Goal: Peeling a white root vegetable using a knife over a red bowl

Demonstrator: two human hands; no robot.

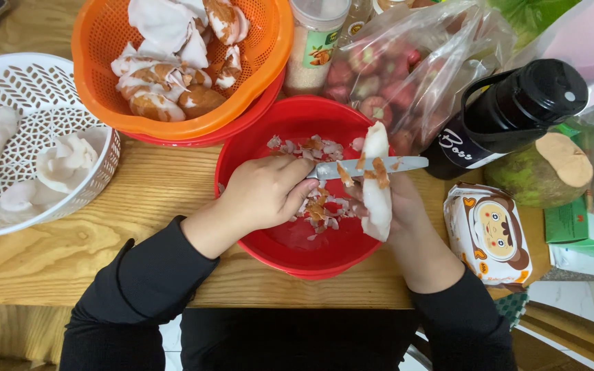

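Note:
My left hand [262,196] grips the handle of a knife [372,166], whose blade points right and lies across a white coconut piece [377,203]. Brown peel scraps cling to the blade. My right hand [414,213] holds that piece upright from behind, over a red bowl [324,264]. The bowl's bottom is strewn with brown and white peelings [314,148]. Both arms wear black sleeves.
An orange basket [194,127] of unpeeled coconut chunks stands behind the bowl. A white basket [49,82] at the left holds peeled pieces. At the right are a bag of red fruits [393,75], a jar [314,48], a black bottle [510,113], a green coconut [541,172] and a tissue pack [489,233].

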